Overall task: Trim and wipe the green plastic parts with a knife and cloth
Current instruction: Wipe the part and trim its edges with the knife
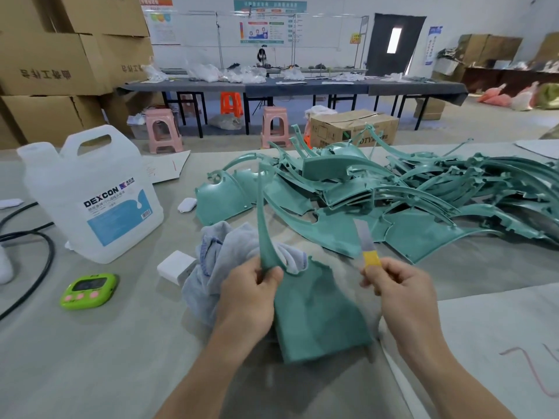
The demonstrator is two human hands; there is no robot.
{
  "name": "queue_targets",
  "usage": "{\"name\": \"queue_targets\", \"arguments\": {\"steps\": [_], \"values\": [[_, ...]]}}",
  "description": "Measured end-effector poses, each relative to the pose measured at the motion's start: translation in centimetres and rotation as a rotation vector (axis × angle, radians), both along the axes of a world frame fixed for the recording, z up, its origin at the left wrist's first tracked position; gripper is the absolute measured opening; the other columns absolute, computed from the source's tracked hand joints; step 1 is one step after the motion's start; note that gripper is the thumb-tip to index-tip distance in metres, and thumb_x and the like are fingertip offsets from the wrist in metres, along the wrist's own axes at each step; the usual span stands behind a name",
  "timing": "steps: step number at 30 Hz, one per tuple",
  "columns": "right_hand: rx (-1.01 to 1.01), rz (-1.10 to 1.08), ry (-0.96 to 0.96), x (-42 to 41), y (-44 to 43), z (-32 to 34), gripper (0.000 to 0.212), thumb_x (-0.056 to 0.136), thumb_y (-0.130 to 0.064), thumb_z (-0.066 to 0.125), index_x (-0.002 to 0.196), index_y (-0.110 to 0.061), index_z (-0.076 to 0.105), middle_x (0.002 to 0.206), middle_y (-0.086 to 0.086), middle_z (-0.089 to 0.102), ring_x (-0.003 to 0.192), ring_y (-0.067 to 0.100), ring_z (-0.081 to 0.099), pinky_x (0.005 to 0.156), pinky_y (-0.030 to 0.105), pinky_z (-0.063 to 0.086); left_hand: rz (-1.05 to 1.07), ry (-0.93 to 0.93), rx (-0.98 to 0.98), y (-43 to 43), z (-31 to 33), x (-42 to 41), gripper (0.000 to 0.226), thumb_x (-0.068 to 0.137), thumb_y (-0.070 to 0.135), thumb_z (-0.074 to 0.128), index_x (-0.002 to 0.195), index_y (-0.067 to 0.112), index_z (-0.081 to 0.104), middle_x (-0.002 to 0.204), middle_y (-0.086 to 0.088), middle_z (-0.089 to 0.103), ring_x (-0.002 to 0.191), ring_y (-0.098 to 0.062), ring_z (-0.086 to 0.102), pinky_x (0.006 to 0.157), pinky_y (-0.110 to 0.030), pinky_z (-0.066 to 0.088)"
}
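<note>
Gripping a green plastic part [314, 309] with the left hand [251, 285], thumb and curled fingers pinched tight where its long curved arm meets the broad panel. Holding it tilted above the table, with the panel hanging just right of that grip, between both hands. Clasping a knife [364, 237] in the right hand [399, 285], fingers closed round the yellow handle, with the blade pointing up and away, clear of the part and not on any edge.

Looks like the trimming step, with no cut under way. Next calls for bringing the blade across to the panel's ragged top edge, close to the left thumb, and shaving away from the fingers. Wiping probably to follow, using the grey-blue cloth [217, 255] bunched just behind the left hand. Plenty left to do, judging by the heap of green parts [408, 189] well beyond the knife.
</note>
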State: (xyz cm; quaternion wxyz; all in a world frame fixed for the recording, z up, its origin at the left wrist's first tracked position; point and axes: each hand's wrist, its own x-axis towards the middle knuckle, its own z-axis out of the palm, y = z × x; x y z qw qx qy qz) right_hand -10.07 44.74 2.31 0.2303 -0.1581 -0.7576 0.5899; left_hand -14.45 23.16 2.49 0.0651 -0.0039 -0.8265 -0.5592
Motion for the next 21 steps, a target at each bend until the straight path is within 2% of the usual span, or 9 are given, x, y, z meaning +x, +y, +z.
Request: {"name": "queue_targets", "arguments": {"steps": [1, 3, 6, 7, 8, 10, 16, 18, 21], "values": [[0.022, 0.02, 0.042, 0.0, 0.0, 0.0, 0.019, 0.092, -0.019, 0.067, 0.074, -0.02, 0.074, 0.061, 0.008, 0.065, 0.055, 0.014, 0.045, 0.059, 0.036, 0.037, 0.048, 0.055, -0.11, 0.2, 0.1, 0.4, 0.01, 0.094, 0.03, 0.067, 0.103, 0.033, 0.065, 0.078, 0.019, 0.068, 0.085, -0.012, 0.066, 0.076, -0.033, 0.051], [0.069, 0.13, 0.06, 0.1, -0.7, -0.1, 0.019, 0.093, -0.016, 0.067, 0.075, -0.017, 0.071, 0.057, 0.009, 0.061, 0.053, 0.018, 0.044, 0.057, 0.039, 0.036, 0.092, 0.137, -0.169, 0.9, 0.1, 1.1, 0.025, 0.093, 0.031, 0.067, 0.109, 0.04, 0.05, 0.075, 0.027, 0.059, 0.079, -0.006, 0.061, 0.07, -0.029, 0.046], [0.217, 0.289, 0.031, 0.4, -2.2, -0.3, 0.023, 0.096, -0.012, 0.065, 0.074, -0.016, 0.064, 0.052, -0.006, 0.049, 0.052, 0.008, 0.04, 0.053, 0.034, 0.032, 0.087, 0.212, -0.153, 1.6, -0.2, 1.4, 0.022, 0.096, 0.028, 0.064, 0.106, 0.034, 0.045, 0.071, 0.02, 0.061, 0.075, -0.012, 0.065, 0.066, -0.034, 0.049], [0.275, 0.309, 0.028, 0.6, -2.5, -0.2, 0.027, 0.096, -0.014, 0.065, 0.07, -0.019, 0.06, 0.052, -0.009, 0.045, 0.051, 0.005, 0.037, 0.051, 0.027, 0.029, 0.077, 0.221, -0.142, 1.7, -0.2, 1.4, 0.02, 0.098, 0.028, 0.063, 0.106, 0.033, 0.046, 0.07, 0.016, 0.063, 0.073, -0.013, 0.066, 0.065, -0.036, 0.05], [0.329, 0.313, 0.029, 0.7, -2.6, -0.1, 0.031, 0.096, -0.015, 0.064, 0.067, -0.024, 0.057, 0.052, -0.011, 0.042, 0.051, 0.004, 0.036, 0.049, 0.021, 0.026, 0.069, 0.232, -0.133, 1.7, -0.1, 1.4, 0.018, 0.099, 0.028, 0.061, 0.107, 0.032, 0.046, 0.07, 0.013, 0.065, 0.071, -0.013, 0.066, 0.064, -0.037, 0.051], [0.422, 0.304, 0.031, 1.0, -2.6, 0.2, 0.035, 0.096, -0.017, 0.063, 0.064, -0.028, 0.052, 0.051, -0.012, 0.041, 0.051, 0.007, 0.037, 0.049, 0.02, 0.029, 0.064, 0.271, -0.12, 1.6, -0.2, 1.3, 0.016, 0.1, 0.028, 0.059, 0.11, 0.031, 0.047, 0.066, 0.011, 0.064, 0.066, -0.007, 0.063, 0.062, -0.035, 0.049], [0.565, 0.307, 0.01, 1.6, -2.3, 0.6, 0.028, 0.096, -0.022, 0.06, 0.07, -0.017, 0.051, 0.055, -0.005, 0.046, 0.054, 0.013, 0.042, 0.051, 0.027, 0.033, 0.064, 0.306, -0.131, 1.7, -0.5, 1.5, 0.016, 0.1, 0.027, 0.058, 0.112, 0.03, 0.048, 0.06, 0.012, 0.061, 0.068, -0.002, 0.061, 0.054, -0.015, 0.043], [0.609, 0.238, 0.007, 1.3, -1.7, 0.7, 0.025, 0.097, -0.022, 0.06, 0.073, -0.015, 0.056, 0.058, 0.0, 0.052, 0.058, 0.017, 0.047, 0.054, 0.032, 0.037, 0.064, 0.305, -0.126, 1.6, -0.7, 1.3, 0.016, 0.1, 0.027, 0.058, 0.112, 0.029, 0.048, 0.062, 0.015, 0.062, 0.066, -0.001, 0.06, 0.052, -0.017, 0.04], [0.624, 0.146, 0.036, 1.0, -1.0, 0.8, 0.021, 0.095, -0.023, 0.061, 0.076, -0.014, 0.061, 0.061, 0.001, 0.056, 0.062, 0.019, 0.05, 0.06, 0.038, 0.044, 0.057, 0.31, -0.147, 1.7, -0.8, 1.2, 0.017, 0.1, 0.029, 0.058, 0.111, 0.031, 0.046, 0.075, 0.028, 0.062, 0.067, -0.001, 0.059, 0.051, -0.019, 0.036]]}}
